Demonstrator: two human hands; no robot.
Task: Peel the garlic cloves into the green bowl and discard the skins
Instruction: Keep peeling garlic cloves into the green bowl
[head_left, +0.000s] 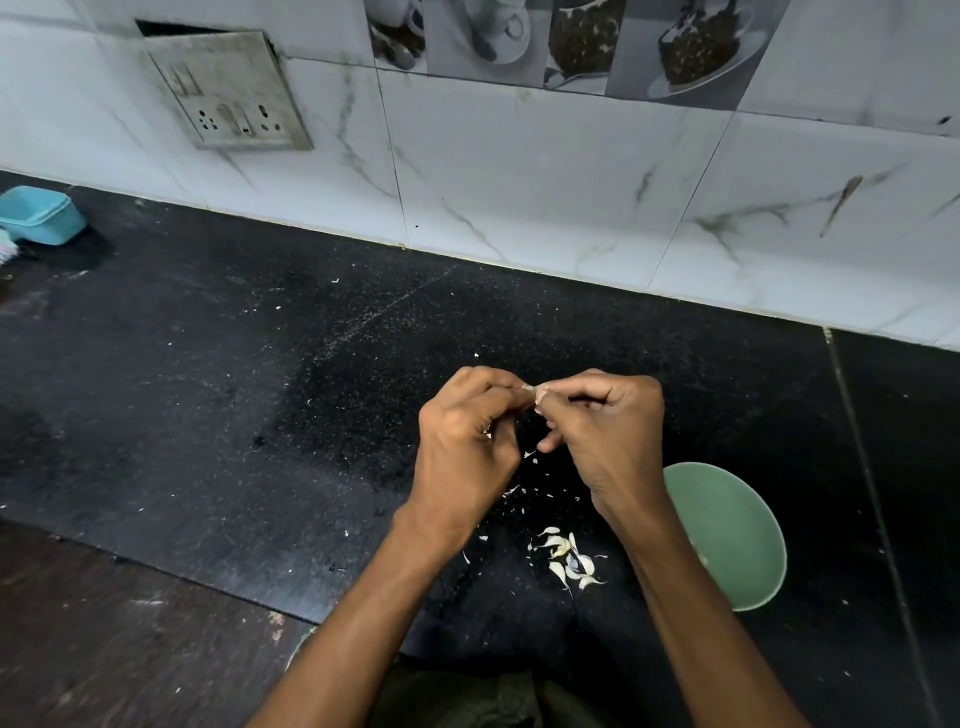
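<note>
Both hands meet above the black counter (260, 395). My left hand (465, 441) and my right hand (608, 431) pinch one small garlic clove (532, 388) between their fingertips; only its pale tip shows. A pile of white garlic skins (569, 558) lies on the counter below the hands, between my forearms. The green bowl (727, 530) stands to the right, partly behind my right forearm; its visible inside shows no cloves.
Small skin flakes (519, 491) are scattered under the hands. A blue plastic container (41, 215) sits at the far left by the tiled wall (519, 182). A socket plate (228, 93) is on the wall. The counter's front edge runs lower left.
</note>
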